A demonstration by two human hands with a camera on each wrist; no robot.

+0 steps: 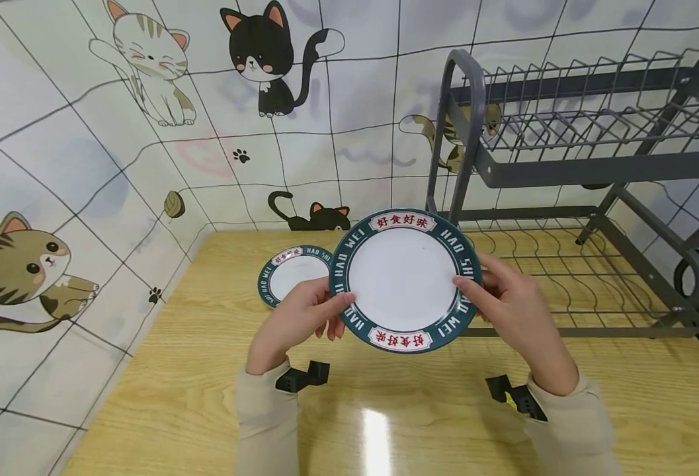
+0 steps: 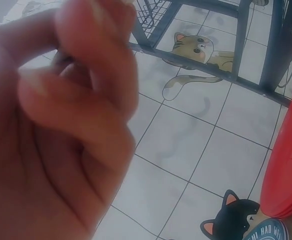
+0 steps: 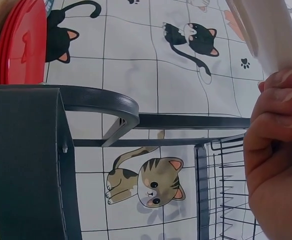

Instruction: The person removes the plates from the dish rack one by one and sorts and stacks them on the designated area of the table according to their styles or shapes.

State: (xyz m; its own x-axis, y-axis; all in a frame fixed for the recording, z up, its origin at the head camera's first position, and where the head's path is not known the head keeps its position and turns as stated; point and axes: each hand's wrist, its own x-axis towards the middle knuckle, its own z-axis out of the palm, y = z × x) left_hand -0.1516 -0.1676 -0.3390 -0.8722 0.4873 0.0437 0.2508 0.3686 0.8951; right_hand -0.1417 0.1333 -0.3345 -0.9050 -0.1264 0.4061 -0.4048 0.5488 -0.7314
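Both hands hold up a round white plate (image 1: 405, 277) with a dark green lettered rim and red characters, its face toward the head camera. At its left edge the left hand (image 1: 301, 314) grips, thumb on the front and fingers behind. My right hand (image 1: 516, 307) pinches the right edge the same way. A blurred left hand (image 2: 81, 115) fills much of the left wrist view. In the right wrist view the right hand (image 3: 281, 145) touches the plate's pale underside (image 3: 273, 35). A second green-rimmed plate (image 1: 295, 270) lies behind, partly covered by the held one.
A dark grey two-tier dish rack (image 1: 587, 168) stands at the right on the wooden table (image 1: 194, 396). Red plates (image 3: 28, 45), stacked, show in the wrist views. Tiled walls with cat pictures (image 1: 266, 56) close off the back and left.
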